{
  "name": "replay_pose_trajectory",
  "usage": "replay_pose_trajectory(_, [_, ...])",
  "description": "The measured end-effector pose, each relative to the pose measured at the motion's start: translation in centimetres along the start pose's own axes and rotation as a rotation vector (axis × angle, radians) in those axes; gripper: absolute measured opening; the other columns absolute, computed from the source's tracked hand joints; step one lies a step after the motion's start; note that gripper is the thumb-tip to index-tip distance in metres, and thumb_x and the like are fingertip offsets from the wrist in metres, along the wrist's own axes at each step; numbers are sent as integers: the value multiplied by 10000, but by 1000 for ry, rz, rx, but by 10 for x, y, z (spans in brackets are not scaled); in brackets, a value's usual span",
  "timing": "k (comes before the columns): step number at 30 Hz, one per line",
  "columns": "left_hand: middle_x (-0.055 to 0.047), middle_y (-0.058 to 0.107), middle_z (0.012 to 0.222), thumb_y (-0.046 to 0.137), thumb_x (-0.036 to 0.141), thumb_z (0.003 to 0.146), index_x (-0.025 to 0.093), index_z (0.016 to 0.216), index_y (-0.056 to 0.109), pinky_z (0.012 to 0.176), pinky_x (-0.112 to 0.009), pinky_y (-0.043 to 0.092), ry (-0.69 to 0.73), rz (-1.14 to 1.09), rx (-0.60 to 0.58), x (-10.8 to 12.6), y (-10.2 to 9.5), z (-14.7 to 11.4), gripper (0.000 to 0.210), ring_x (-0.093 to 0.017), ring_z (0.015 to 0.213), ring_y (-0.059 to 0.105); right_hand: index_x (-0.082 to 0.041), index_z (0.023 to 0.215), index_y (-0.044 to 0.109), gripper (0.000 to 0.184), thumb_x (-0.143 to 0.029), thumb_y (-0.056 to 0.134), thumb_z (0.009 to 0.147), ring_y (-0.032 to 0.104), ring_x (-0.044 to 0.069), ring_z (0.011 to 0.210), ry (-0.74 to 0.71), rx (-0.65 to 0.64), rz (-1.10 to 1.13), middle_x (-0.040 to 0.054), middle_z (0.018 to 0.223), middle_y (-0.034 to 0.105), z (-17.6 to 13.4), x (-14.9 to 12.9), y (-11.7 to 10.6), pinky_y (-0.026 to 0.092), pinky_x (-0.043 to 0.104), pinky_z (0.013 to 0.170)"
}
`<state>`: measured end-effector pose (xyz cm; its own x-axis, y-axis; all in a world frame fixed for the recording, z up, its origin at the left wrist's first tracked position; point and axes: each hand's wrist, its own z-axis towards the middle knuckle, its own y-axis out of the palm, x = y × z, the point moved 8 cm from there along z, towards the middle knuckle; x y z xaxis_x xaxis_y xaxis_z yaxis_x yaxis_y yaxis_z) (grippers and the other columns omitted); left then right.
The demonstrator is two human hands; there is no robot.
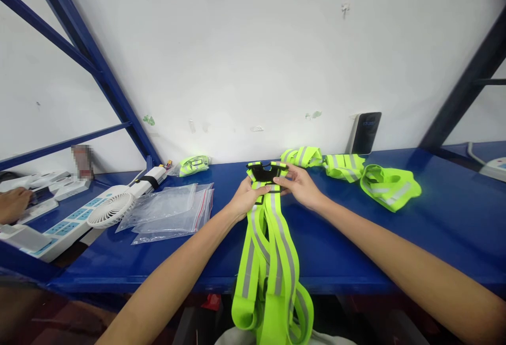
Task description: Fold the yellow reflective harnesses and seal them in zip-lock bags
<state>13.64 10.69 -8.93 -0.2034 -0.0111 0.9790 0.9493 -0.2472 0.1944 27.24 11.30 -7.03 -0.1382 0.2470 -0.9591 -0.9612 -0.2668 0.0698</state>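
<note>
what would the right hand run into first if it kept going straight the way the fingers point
The right hand points left across the black buckle piece, so it would likely meet the left hand first, which grips the same reflective strap; depth is hard to judge.

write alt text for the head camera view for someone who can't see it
Two bare hands, left hand and right hand, hold the black top piece of a neon-yellow reflective strap vest on a blue workbench. Clear zip bags lie to the left, more folded vests to the right.
</note>
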Motion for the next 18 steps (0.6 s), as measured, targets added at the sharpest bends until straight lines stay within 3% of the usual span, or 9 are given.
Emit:
replay_pose_trajectory(3, [-110,735,1029,877,271,583,152,1119,627,813,-366,527,-33,3,-13,-2,-2,-1,603,-244,883,702,-267,1275,630,593,-313,761,699,679,196,740,3,-55,-10,23,1001,727,2,0,2,595,334,592])
replay_pose_trajectory(8, [-93,732,946,866,238,585,138,1045,650,790,-353,517,-104,-40,-35,-15,1,-2,518,-217,794,697,-215,1043,728,342,-305,731,713,663,219,799,-41,-187,-120,30,934,727,4,-3,4,566,361,676])
replay_pose_trajectory(13, [-57,725,974,865,152,545,194,1161,603,766,-333,532,-131,-198,-39,-18,2,-3,671,-188,770,690,-213,1020,666,224,-285,637,809,614,225,947,-179,-198,-229,22,976,674,2,-9,1,489,382,866])
replay_pose_trajectory(16, [-98,730,960,801,379,688,156,1103,642,790,-358,542,-203,-314,-144,-16,12,-7,498,-225,796,701,-230,1106,575,237,-272,558,873,580,217,969,-187,-168,-309,13,993,627,-4,-7,3,448,384,911])
replay_pose_trajectory(18, [-119,732,945,675,558,779,140,1078,659,812,-378,541,-260,-367,-189,-17,18,-9,515,-258,838,707,-242,1130,529,237,-243,509,893,565,220,1015,-183,-159,-343,19,1039,611,-9,-7,9,422,393,950])
